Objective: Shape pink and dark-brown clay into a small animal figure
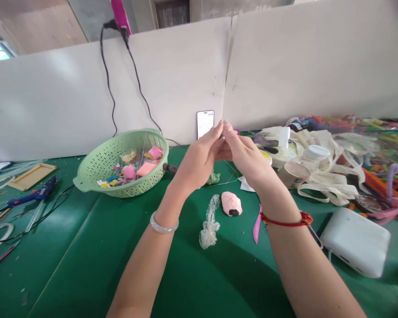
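My left hand [197,160] and my right hand [247,158] meet over the table, fingertips together and palms facing each other. Their fingers are pressed together, and whatever may be between the palms is hidden. Below them lies a pale pink lump [231,202] that looks like modelling clay, with a black patch at its front. Crumpled clear plastic wrap [208,232] rests to its left. A pink plastic knife [257,229] lies beside my right wrist. Partly behind my left hand is a green piece [214,178], perhaps clay or a wrapper.
A green basket [86,172] of small colourful pieces stands at left. Farther left lies a blue glue gun [33,195] with its cord. A phone [205,123] leans on the white partition [172,88]. At right are a white box-shaped device [356,240], a cup [293,174] and piled bags.
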The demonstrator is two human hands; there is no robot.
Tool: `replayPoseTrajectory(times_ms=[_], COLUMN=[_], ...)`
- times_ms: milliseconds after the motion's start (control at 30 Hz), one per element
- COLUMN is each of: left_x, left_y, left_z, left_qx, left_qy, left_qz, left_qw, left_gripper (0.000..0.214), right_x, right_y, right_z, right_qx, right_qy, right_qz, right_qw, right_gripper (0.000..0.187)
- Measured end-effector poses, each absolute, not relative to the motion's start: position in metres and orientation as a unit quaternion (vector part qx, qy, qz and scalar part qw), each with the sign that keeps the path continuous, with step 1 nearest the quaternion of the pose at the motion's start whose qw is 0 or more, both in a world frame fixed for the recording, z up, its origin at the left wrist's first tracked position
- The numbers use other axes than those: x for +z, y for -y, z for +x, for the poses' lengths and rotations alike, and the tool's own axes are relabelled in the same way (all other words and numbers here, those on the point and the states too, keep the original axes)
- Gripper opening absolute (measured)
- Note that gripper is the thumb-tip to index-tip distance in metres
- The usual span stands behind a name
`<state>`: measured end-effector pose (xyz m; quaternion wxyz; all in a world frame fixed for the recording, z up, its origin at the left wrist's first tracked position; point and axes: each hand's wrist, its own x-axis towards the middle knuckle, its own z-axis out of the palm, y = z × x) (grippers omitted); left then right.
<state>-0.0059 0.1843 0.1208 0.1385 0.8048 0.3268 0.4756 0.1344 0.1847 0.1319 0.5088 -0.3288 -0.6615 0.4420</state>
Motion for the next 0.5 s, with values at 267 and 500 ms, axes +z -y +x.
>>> replayPoseTrajectory(times_ms=[267, 500], left_x=[0.1256, 0.1282], left_y=[-0.1830, -0.1798], left_z=[-0.0171, -0.0134], left_qx=[0.510, 0.583], left_qy=[-0.393, -0.393], left_qz=[0.752, 0.698], left_qw=[0.142, 0.136], left_gripper=[0.027, 0.012], right_x=[0.1371, 0.1377], right_y=[-0.1809, -0.1807], right_z=[0.1314, 0.1367], right_qx=[0.503, 0.489], right_qy=[0.655, 0.661], right_qz=[-0.325, -0.336], right_qw=[0.462, 0.459], right_gripper=[0.067, 0.072])
